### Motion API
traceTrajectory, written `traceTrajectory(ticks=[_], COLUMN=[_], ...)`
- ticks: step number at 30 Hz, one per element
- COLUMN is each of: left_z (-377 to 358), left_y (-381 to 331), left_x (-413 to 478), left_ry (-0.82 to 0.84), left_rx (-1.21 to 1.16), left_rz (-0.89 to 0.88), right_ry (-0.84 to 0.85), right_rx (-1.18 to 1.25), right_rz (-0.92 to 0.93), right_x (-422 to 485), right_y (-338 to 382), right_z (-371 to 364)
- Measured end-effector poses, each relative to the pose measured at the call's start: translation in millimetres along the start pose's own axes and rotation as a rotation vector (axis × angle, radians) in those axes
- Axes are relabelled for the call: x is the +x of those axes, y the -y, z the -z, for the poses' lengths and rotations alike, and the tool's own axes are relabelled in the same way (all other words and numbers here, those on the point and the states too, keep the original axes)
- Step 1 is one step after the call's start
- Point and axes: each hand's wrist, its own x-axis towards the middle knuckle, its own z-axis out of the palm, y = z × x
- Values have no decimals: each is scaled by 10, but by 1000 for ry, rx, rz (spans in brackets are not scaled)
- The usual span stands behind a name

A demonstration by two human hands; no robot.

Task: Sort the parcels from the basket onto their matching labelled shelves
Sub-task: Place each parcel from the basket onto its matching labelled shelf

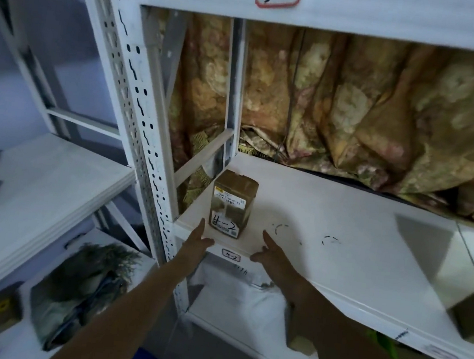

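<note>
The small brown taped cardboard parcel marked 4-2 stands upright at the front left corner of the white shelf labelled 4-2, just beyond and between the empty, open-fingered left hand and right hand, the left slightly nearer.

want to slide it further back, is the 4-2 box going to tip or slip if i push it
The box stands on end, taller than its base, so a high push may tip it; push low. Its taped faces look glossy and the shelf smooth, so it probably slides easily. It looks like stiff cardboard, unlikely to buckle.
</note>
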Motion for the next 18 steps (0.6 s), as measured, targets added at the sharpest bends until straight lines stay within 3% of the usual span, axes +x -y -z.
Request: traceTrajectory(ticks=[1,4,6,11,18], left_z=[1,24,-9,-259,-535], left_y=[-7,-107,-270,-879,-1393], left_x=[-107,-454,-757,-1780,-3243], left_ry=[7,31,2,-157,-361], left_rx=[195,1099,1428,1528,1363], left_rz=[-22,-156,-281,-412,-369], right_ry=[-15,-79,-102,-160,-183], right_rx=[-71,-338,-504,-1115,-1226], right_rz=[15,98,160,336,598], right_x=[-87,-411,-684,-1558,-2908], right_y=[-4,79,207,678,1022], right_z=[73,316,491,926,1290])
